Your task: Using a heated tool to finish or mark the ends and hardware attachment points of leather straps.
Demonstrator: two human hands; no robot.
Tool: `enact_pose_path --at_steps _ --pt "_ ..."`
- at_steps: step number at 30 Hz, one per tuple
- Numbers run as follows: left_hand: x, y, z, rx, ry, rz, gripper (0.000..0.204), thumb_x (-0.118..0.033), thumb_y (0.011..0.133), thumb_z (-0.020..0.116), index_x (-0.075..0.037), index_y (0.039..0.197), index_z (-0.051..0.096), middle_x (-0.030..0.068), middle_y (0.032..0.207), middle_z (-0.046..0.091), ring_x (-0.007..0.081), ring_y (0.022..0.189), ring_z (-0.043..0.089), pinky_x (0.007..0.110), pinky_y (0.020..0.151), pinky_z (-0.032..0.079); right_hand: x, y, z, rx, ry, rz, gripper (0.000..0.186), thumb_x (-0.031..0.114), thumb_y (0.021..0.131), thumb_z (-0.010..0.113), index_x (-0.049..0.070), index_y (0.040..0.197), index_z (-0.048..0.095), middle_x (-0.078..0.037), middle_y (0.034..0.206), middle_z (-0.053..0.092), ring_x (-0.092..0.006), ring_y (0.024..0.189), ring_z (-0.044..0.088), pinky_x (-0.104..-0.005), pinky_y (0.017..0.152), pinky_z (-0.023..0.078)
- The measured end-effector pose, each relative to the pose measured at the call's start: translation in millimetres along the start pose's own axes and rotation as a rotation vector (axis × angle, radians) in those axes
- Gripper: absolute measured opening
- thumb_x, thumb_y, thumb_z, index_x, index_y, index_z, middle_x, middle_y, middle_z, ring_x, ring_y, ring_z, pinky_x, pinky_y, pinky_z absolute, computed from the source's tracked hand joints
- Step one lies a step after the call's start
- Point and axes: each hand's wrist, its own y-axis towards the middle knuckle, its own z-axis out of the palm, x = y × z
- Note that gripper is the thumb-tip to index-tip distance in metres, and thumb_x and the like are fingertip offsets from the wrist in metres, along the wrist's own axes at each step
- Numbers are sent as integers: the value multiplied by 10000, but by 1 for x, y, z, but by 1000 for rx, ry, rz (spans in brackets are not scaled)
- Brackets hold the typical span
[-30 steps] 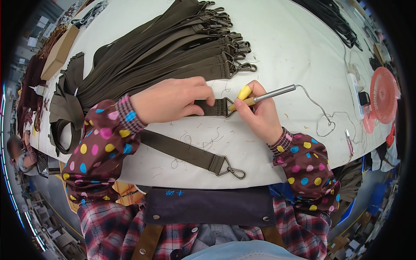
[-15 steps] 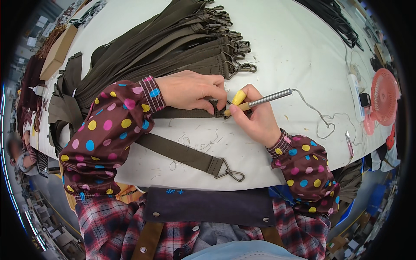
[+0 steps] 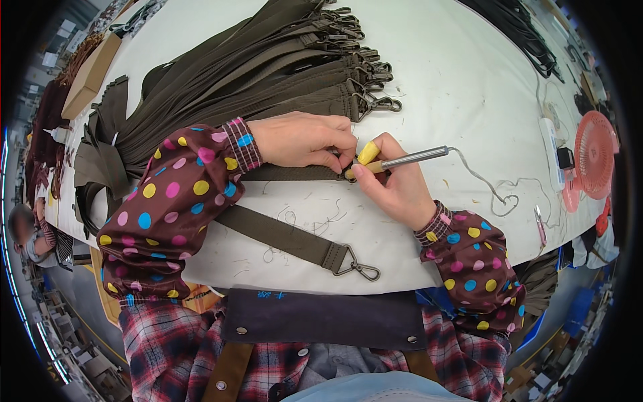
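My left hand (image 3: 305, 139) is closed, thumb and fingers pinching the end of a dark olive webbing strap (image 3: 288, 173) that lies flat on the table. In my right hand (image 3: 398, 184) is a corded pen-like tool (image 3: 415, 157), similar to a soldering iron, with a silver barrel and a tan front part. Its front end meets the strap end beside my left fingertips; the tip itself is hidden. Something yellow (image 3: 368, 153) wraps a finger of that hand. Nearer to me lies another olive strap (image 3: 281, 238) with a metal snap hook (image 3: 357, 262) at its end.
A large bundle of olive straps (image 3: 228, 80) with snap hooks spreads behind my left hand. To the right are a white power strip (image 3: 552, 153), a pink round basket (image 3: 596, 154) and small snips (image 3: 540, 224). Loose threads lie on the white table (image 3: 455, 100).
My left hand has shifted slightly right, and its fingers are drawn closer together at the strap end. The tool's barrel is a little lower; the strap bundle has edged slightly right.
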Motion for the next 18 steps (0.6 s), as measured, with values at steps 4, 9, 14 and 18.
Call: enact_pose_path --at_steps 4,9,14,18 --pt "1 0 1 -9 5 -5 84 -186 859 596 -126 902 555 46 954 502 225 843 555 346 726 447 -2 1 0 13 -4 8 191 101 819 632 32 851 456 -18 686 518 -77 577 471 -232 519 392" --pt "1 0 1 -21 7 13 81 -186 860 596 -127 896 554 41 951 503 222 840 560 343 727 449 -2 0 0 10 -18 8 192 101 820 631 33 851 454 -22 684 521 -82 576 478 -235 517 395" --pt "1 0 2 -25 10 12 85 -191 860 597 -127 896 554 42 951 506 222 835 562 343 727 450 -2 1 0 7 -38 -10 194 99 819 632 33 852 453 -26 680 521 -86 570 481 -236 512 396" --pt "0 -1 2 -37 8 9 93 -197 860 599 -125 895 553 44 944 510 223 826 564 346 722 451 -3 0 1 8 -26 -5 194 96 817 633 32 854 454 -26 674 518 -87 569 484 -235 512 396"
